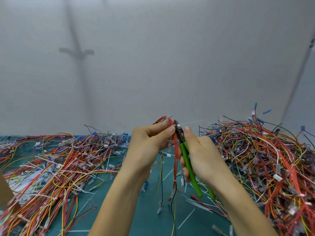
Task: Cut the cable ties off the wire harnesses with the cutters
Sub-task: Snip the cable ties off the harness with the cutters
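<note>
– Logging the hands first: what does the left hand [148, 143] hold?
– Item one: a wire harness [175, 150], mostly red leads, held upright above the green mat [150, 218]. Thumb and fingertips pinch the leads near their top. The rest hangs down between the two wrists, with a yellow and a black lead trailing lower.
– And the right hand [202, 155]?
– Item two: the cutters [188, 160], with green handles and a dark head. The fingers curl round the handles and the thumb lies up along the head. The handle ends stand slightly apart below the palm.
– Position of the head?
– It points up, against the red leads just beside the left thumb tip. A pale cable tie [178, 125] sits at the tip, its clear tail sticking out to the right. Whether the blades are closed on it, I cannot tell.
– Stock on the mat?
– First the left pile [59, 159]: tangled harnesses in red, yellow and blue with white connectors, lying low and spread wide. Then the right pile [265, 150]: the same kind, heaped higher, with blue terminals sticking up on top. Between them, under the forearms, white tie offcuts [196, 204] lie scattered.
– Background?
– A plain white wall [153, 65] behind the mat.
</note>
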